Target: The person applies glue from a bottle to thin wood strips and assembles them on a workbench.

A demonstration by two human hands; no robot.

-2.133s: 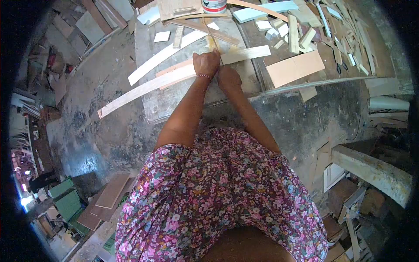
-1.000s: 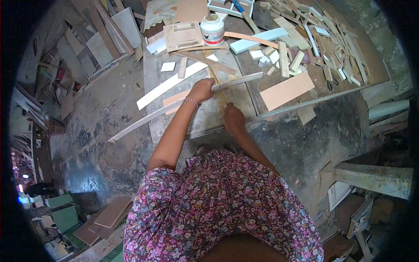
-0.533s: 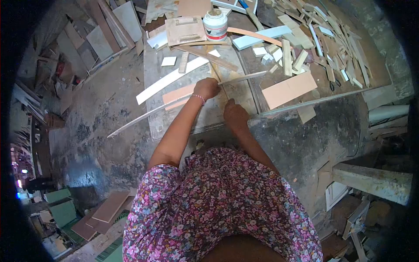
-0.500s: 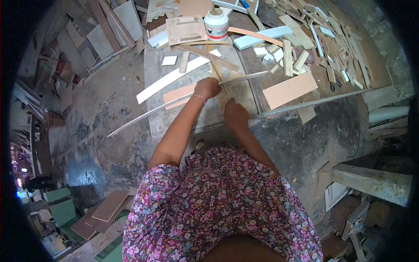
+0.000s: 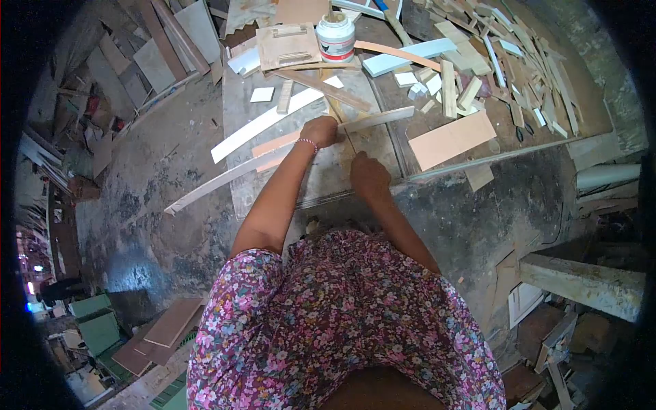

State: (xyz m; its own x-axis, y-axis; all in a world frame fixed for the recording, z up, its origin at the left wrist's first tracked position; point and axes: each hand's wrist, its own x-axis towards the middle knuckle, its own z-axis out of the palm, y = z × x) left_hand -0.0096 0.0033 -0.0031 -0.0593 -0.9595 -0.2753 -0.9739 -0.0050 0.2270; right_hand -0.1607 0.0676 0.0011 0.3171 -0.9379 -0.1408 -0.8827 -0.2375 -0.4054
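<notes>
A long, thin wooden strip (image 5: 225,173) crosses the near side of the worktable at a slant, its left end reaching out past the table edge. My left hand (image 5: 320,131) is closed around it near the middle, knuckles up, a beaded bracelet at the wrist. To the right, just nearer my body, my right hand (image 5: 370,176) hovers low over the tabletop with fingers curled in; I cannot tell what is in them. Under the strip lies a peach-coloured board (image 5: 270,145). Beyond it rests a long white strip (image 5: 256,124).
A white tub (image 5: 335,39) with a handle sticking out stands at the back, beside a flat wooden panel (image 5: 290,46). At right lie a peach rectangular board (image 5: 452,141), pliers (image 5: 523,132) and heaped wood offcuts (image 5: 533,61). A wooden beam (image 5: 581,283) juts in low right.
The long strip has turned about its length, so a broader face shows now. My left hand has rolled slightly with it; my right hand stays nearly in place.
</notes>
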